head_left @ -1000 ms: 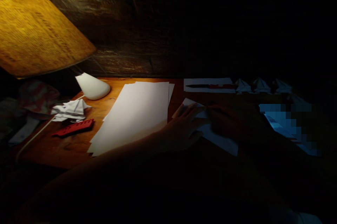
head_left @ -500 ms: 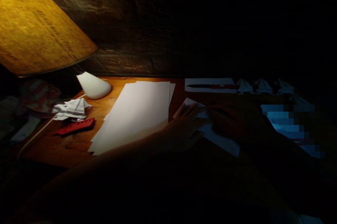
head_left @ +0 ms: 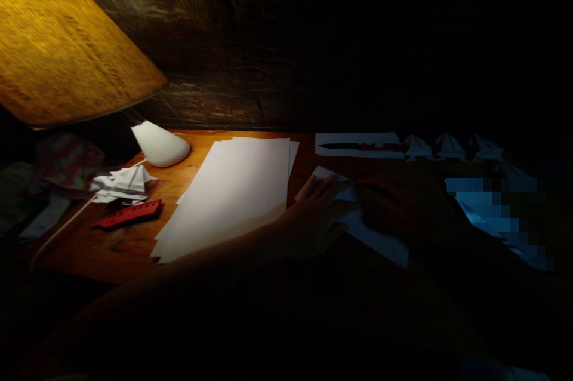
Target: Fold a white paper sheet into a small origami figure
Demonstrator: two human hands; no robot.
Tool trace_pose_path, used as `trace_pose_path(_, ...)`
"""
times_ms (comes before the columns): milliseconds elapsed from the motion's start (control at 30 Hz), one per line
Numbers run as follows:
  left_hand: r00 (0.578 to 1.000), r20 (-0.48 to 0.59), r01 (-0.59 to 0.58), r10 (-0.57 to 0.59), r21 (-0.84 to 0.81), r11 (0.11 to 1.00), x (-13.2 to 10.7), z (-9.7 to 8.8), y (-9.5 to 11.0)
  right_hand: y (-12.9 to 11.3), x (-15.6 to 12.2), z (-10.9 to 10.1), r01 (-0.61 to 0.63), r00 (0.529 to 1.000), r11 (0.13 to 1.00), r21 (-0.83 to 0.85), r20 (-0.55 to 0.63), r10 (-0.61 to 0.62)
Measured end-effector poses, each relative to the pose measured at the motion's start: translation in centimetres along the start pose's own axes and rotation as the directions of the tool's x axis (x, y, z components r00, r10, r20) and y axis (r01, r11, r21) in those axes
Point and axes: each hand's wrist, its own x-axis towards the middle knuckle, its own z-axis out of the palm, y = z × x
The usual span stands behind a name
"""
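Paper (head_left: 375, 240), white, folded, lay beneath both hands at worktop (head_left: 89, 255) centre: left hand (head_left: 313, 217) rested fingers spread flat on it; right hand (head_left: 396, 205) on it, shadowed, finger spread indeterminate.

Lower center: one left hand (head_left: 316, 217), one right hand (head_left: 396, 208), one folded sheet (head_left: 380, 243). Center: one paper stack (head_left: 224, 199). Upper right: one knife (head_left: 360, 146), three paper folds (head_left: 450, 147). Left: one paper wad (head_left: 120, 185), one red strip (head_left: 128, 214).
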Motion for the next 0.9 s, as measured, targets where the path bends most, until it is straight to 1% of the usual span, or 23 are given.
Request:
trace_pose_path(133, 1.0, -0.019, -0.01, 0.01, 0.013, 1.0, 0.01, 0.22, -0.07, 0.23, -0.11, 0.11, 0.022, 1.0, 1.0, -0.011, -0.018, -0.022)
trace_pose_path(267, 0.999, -0.032, -0.016, 0.017, 0.025, 1.0, 0.04, 0.49, -0.19, 0.59, -0.24, 0.45, 0.061, 0.997, 0.998, 0.013, -0.043, -0.061)
trace_pose_path(367, 0.999, -0.031, -0.019, 0.02, 0.033, 0.999, -0.01, 0.51, -0.23, 0.82, -0.25, 0.65, 0.058, 0.997, 0.998, 0.019, -0.06, -0.057)
trace_pose_path(533, 1.0, -0.023, -0.013, 0.013, 0.036, 0.999, -0.06, 0.44, -0.19, 0.79, -0.12, 0.36, 0.054, 0.998, 0.999, -0.006, -0.015, -0.054)
trace_pose_path(767, 0.999, -0.022, -0.024, 0.025, 0.052, 0.998, -0.09, 0.41, -0.16, 0.41, -0.15, 0.56, 0.042, 0.997, 0.999, 0.012, -0.057, -0.042)
trace_pose_path(900, 0.999, -0.039, -0.023, 0.024, 0.027, 0.999, -0.12, 0.43, -0.19, 0.32, -0.18, 0.36, 0.042, 0.999, 0.999, 0.011, -0.024, -0.042)
